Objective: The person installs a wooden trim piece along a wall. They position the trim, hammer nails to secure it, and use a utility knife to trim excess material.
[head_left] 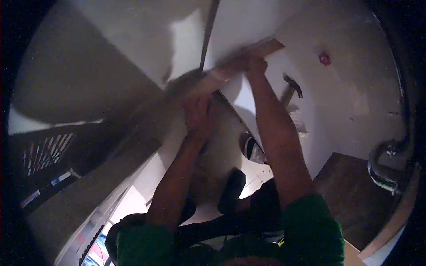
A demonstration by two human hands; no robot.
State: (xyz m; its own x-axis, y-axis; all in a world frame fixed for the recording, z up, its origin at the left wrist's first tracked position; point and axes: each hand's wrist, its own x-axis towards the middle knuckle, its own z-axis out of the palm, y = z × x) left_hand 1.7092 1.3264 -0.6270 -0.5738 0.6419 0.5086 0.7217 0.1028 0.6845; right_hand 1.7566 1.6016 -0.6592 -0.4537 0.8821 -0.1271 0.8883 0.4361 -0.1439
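Note:
A long wooden board (271, 46) slants across the middle of the view, smeared by motion along its left part. My right hand (255, 65) is closed round it near its upper right end. Lower and further left, my left hand (198, 114) grips the same board, its fingers blurred against the wood. Right of my right forearm, a claw hammer (290, 88) lies with its dark head pointing away from me. Beside the hammer's handle is a crumpled pale item (298, 122) that I cannot make out.
A red valve knob (325, 58) sits on the pale wall at the right. Below it a curved metal pipe (384, 170) juts out near a dark brown panel (355, 190). A dark slatted crate (49, 155) stands at the left. Pale panels (248, 22) meet at a dark seam ahead.

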